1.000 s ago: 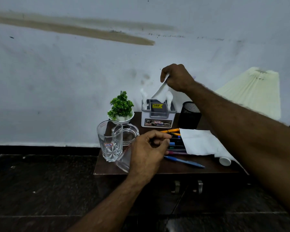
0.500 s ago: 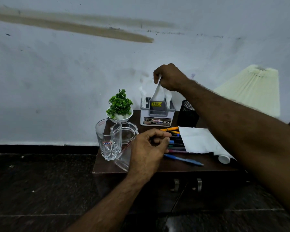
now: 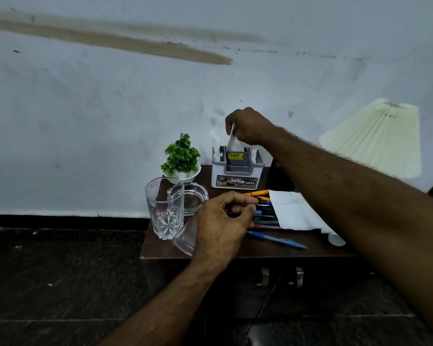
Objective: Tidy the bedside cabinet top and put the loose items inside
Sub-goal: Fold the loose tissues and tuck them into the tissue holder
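Observation:
My right hand (image 3: 249, 126) pinches a white tissue (image 3: 231, 142) whose lower end sits in the white and grey holder (image 3: 236, 174) at the back of the dark cabinet top (image 3: 272, 248). My left hand (image 3: 222, 223) hovers over the front left of the top with fingers curled; whether it holds anything I cannot tell. Several pens (image 3: 265, 213) lie in a row beside it, with a blue pen (image 3: 277, 240) nearer the front. A white tissue sheet (image 3: 294, 212) lies flat to their right. A small white cap (image 3: 336, 239) rests under my right forearm.
A tall glass (image 3: 164, 208), a glass ashtray (image 3: 194, 199) and a glass lying on its side (image 3: 185, 239) crowd the left edge. A potted green plant (image 3: 181, 159) stands behind them. A black mesh cup (image 3: 275, 179) and a cream lampshade (image 3: 375, 138) are on the right. Two door handles (image 3: 281, 277) sit below.
My right hand has moved down and left with the tissue, bringing it closer to the holder. My left hand has stayed in place.

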A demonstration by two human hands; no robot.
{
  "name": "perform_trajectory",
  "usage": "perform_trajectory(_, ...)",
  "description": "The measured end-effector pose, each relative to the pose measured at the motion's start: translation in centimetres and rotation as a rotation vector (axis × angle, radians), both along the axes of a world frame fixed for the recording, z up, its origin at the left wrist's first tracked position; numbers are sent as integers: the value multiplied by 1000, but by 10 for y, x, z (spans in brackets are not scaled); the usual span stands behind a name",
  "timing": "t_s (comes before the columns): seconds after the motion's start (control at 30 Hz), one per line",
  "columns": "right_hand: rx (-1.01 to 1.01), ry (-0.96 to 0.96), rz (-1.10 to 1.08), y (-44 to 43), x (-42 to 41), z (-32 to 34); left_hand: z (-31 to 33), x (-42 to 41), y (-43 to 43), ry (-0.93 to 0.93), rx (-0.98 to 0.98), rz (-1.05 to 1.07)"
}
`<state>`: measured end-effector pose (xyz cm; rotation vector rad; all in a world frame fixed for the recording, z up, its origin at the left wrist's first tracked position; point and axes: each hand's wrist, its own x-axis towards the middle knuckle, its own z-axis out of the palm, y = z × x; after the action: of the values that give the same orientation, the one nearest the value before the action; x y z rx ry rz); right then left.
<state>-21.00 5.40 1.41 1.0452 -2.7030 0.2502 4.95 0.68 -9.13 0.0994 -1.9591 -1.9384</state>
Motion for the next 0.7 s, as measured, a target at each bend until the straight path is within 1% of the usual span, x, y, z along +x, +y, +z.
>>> perform_trajectory(0.13, 10, 24, -16, -2, -2, -7, -1, -1, 0, 4, -4, 6)
perform_trajectory(0.47, -10, -43, -40, 4, -10, -17, -1, -1, -1, 4, -22, 15)
perform_trajectory(0.57, -73, -83, -45, 9, -9, -12, 1, 0, -1, 13, -39, 21)
perform_trajectory(0.7, -244, -100, -23, 23, 6, -4, 2, 0, -1, 8, -73, 35)
